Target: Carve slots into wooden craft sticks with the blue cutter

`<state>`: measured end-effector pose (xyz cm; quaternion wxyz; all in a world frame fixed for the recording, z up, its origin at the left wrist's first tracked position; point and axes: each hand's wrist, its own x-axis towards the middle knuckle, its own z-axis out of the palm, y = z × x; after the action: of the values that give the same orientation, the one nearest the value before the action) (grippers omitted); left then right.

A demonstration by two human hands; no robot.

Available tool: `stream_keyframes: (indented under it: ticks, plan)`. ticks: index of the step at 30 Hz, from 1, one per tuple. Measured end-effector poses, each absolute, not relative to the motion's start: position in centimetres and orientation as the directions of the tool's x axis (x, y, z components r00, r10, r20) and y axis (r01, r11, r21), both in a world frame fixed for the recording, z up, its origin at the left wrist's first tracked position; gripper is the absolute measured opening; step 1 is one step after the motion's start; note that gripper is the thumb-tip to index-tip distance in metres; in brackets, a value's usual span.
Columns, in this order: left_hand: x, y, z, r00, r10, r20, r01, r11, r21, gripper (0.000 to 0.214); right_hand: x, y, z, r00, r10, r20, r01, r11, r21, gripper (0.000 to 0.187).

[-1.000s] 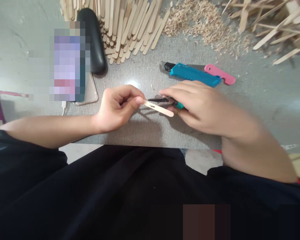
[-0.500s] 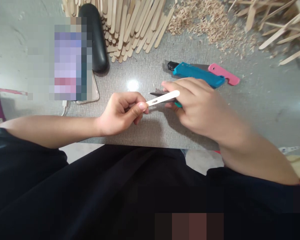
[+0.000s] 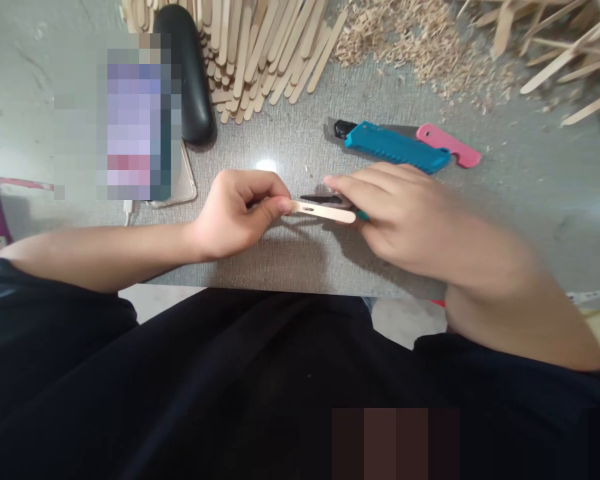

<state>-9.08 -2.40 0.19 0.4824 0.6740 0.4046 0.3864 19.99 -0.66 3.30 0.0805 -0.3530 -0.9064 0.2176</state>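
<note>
My left hand [image 3: 240,212] pinches one end of a flat wooden stick [image 3: 325,211] that has a small slot cut near the held end. The stick points right and lies almost level above the grey table [image 3: 290,267]. My right hand [image 3: 405,210] is closed around a utility knife [image 3: 325,199] with a teal handle, its dark blade tip sticking out just behind the stick. Blade and stick are close together; I cannot tell whether they touch.
A second teal utility knife [image 3: 395,148] and a pink plastic piece [image 3: 447,145] lie behind my right hand. A heap of wooden sticks [image 3: 260,53], wood shavings [image 3: 420,47] and loose sticks [image 3: 565,60] fill the back. A black case [image 3: 185,73] and a phone [image 3: 180,180] sit left.
The stick's free end rose over my right fingers half a second ago and has now dropped back level beside the blade. Both hands stayed roughly in place.
</note>
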Motion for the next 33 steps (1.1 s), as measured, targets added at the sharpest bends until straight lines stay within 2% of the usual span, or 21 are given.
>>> stream_keyframes:
  ticks: [5,11,18,23,26,29,33]
  plan:
    - [-9.2,-2.0,0.3,0.383,0.921,0.065,0.227,-0.162,0.960,0.033,20.2,-0.5,3.3,-0.743,0.668,-0.036,0.609,0.654,-0.448,0.041]
    - [-9.2,-2.2,0.3,0.351,0.930,0.109,0.218,-0.194,0.956,0.037,20.1,0.6,3.4,-0.794,0.581,-0.179,0.581,0.640,-0.503,0.029]
    - [-9.2,-2.0,0.4,0.359,0.928,0.103,0.236,-0.197,0.951,0.032,20.1,0.8,3.7,-0.777,0.591,-0.216,0.610,0.624,-0.488,0.026]
    - [-9.3,-2.1,0.3,0.386,0.914,0.128,0.206,-0.220,0.953,0.029,19.8,0.9,4.3,-0.764,0.598,-0.241,0.639,0.655,-0.403,0.014]
    - [-9.3,-2.1,0.0,0.398,0.902,0.164,0.158,-0.244,0.957,0.028,19.3,1.0,5.1,-0.719,0.595,-0.359,0.695,0.635,-0.339,0.016]
    - [-9.0,-2.0,-0.1,0.425,0.884,0.196,0.004,-0.219,0.976,0.034,19.1,1.2,5.6,-0.720,0.549,-0.424,0.688,0.642,-0.337,0.019]
    - [-8.5,-2.4,0.3,0.586,0.807,0.074,-0.180,0.040,0.983,0.050,19.1,1.4,5.3,-0.822,0.447,-0.352,0.568,0.683,-0.459,0.019]
